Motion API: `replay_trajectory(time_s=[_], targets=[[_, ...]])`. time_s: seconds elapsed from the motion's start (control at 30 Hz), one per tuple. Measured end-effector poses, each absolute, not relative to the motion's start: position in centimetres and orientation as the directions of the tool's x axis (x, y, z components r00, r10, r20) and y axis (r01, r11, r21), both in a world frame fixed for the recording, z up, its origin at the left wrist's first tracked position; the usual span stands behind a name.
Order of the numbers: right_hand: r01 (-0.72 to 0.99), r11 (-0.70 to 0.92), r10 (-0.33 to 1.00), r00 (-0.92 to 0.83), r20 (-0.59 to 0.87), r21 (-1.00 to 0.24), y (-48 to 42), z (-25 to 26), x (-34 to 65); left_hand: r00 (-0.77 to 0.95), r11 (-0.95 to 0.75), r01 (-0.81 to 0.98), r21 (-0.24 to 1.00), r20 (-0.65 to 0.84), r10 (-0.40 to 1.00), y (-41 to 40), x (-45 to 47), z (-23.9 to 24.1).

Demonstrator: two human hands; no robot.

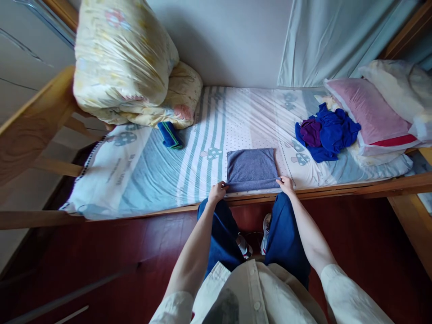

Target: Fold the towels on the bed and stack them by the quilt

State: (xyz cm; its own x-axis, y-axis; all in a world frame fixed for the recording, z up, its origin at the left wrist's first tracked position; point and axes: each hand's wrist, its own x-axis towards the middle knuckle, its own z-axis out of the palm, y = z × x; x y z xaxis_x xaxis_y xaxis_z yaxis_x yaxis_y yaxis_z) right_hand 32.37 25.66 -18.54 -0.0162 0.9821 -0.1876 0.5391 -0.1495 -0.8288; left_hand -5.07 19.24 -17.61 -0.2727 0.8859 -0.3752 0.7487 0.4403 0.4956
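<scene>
A folded grey-blue towel [251, 168] lies flat on the bed near its front edge. My left hand [217, 191] pinches the towel's near left corner, fingers closed. My right hand [286, 184] grips the near right corner the same way. A small rolled blue cloth [170, 135] rests farther left on the striped sheet [189, 153]. A heap of blue and purple clothes [326, 131] lies to the right, against a pink pillow [366, 110].
A bundled yellow quilt [128, 63] fills the bed's far left. The wooden bed rail [354, 189] runs along the front. A wooden frame [33, 126] stands at left. Dark red floor [101, 261] lies below me.
</scene>
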Motion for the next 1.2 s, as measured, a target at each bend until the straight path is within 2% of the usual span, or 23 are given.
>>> replay_trajectory(time_s=[0.23,0.63,0.93,1.03,1.13,1.2], targets=[[0.679,-0.132,0.985,0.008,-0.173,-0.722,25.6,-18.8,32.3,-0.278,0.452,0.783,0.427,-0.410,0.869,19.1,-4.8,-17.0],[0.734,-0.207,0.965,0.046,-0.257,-0.646,26.6,-19.6,32.1,-0.289,0.467,0.804,0.369,-0.444,0.848,20.3,-5.0,-18.5],[0.814,-0.159,0.982,0.070,-0.178,-0.559,26.1,-20.5,32.0,-0.262,0.432,0.812,0.391,-0.417,0.870,19.6,-5.0,-18.8],[0.844,-0.099,0.994,0.056,-0.097,-0.526,25.5,-19.8,31.7,-0.234,0.373,0.820,0.435,-0.339,0.911,19.1,-4.9,-18.6],[0.865,0.038,0.999,-0.032,0.020,-0.501,24.5,-18.3,31.3,-0.188,0.232,0.862,0.452,-0.140,0.972,18.5,-4.8,-18.2],[0.849,0.167,0.986,-0.143,0.086,-0.501,23.8,-17.3,31.0,-0.093,0.094,0.875,0.476,-0.026,0.995,18.1,-4.5,-18.0]])
